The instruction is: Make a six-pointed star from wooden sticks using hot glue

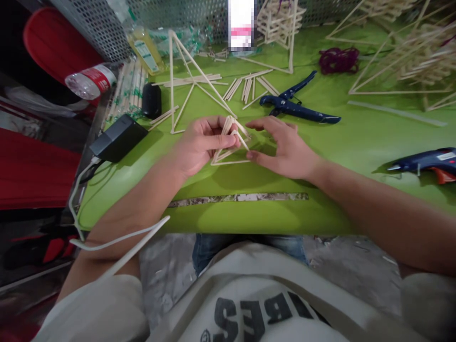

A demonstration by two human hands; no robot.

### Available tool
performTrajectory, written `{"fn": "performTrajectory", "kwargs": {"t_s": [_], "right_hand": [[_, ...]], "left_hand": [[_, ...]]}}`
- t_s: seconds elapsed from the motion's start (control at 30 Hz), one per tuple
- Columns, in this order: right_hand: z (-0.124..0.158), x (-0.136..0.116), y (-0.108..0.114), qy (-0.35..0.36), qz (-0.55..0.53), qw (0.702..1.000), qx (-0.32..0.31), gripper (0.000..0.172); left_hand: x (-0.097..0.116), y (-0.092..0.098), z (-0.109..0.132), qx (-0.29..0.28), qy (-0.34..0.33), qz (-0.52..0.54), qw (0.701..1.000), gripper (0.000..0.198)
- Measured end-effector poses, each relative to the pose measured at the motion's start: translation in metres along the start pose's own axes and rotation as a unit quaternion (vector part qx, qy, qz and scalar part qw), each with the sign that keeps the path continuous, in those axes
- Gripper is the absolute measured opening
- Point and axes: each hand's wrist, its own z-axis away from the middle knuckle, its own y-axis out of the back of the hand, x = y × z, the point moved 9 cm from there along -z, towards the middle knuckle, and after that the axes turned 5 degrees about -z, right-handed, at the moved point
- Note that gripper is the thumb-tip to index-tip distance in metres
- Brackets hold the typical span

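A small frame of thin wooden sticks [233, 163] sits low over the green table, its sticks meeting in slanted triangles. My left hand [204, 142] pinches its upper part between thumb and fingers. At the frame's right side is my right hand [281, 145], thumb and fingers spread apart; the thumb tip is at or very near a slanted stick, and I cannot tell whether it touches. Behind my left hand stands a larger triangular stick frame [171, 80]. Short cut sticks [248, 90] lie just beyond the hands, beside dark blue cutters [299, 105].
A blue glue gun [420, 161] lies at the right, near a clear glue stick [395, 113]. Purple cord [338, 61] and stick structures [423, 61] fill the back right. At left are a black power bank [118, 137] with a cable, a plastic bottle [90, 80] and a yellow-liquid bottle [145, 50].
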Motion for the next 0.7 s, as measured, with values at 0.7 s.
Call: {"fn": "performTrajectory", "kwargs": {"t_s": [0.7], "right_hand": [[-0.001,0.014,-0.010,-0.028,0.020,0.999,-0.006,0.044]], "left_hand": [[0.016,0.098,-0.020,0.209,-0.042,-0.437,0.874,0.023]]}}
